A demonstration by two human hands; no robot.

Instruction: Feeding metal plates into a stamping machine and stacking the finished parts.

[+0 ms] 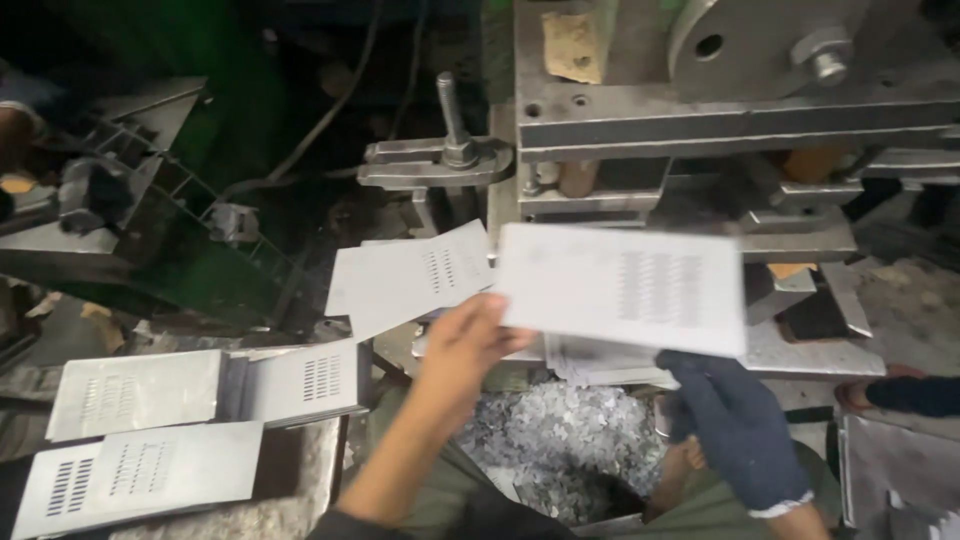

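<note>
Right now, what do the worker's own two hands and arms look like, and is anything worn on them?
The left hand is bare, and its forearm is uncovered up to a dark sleeve edge near the elbow. The right hand wears a dark navy knitted glove with a pale band at the cuff.

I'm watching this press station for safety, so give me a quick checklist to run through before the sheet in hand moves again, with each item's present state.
1. Grip on the slotted metal sheet: left hand holds its left edge, ok.
2. Right hand gloved: dark glove on, ok. Left hand gloved: bare, not ok.
3. Right hand touching the sheet: just under its lower edge, cannot tell.
4. Both hands clear of the press tooling: in front of and below it, ok.
5. Scrap chips under the hands: heaped up, not ok.
6. Finished sheets at the left: lying flat, ok.
</note>
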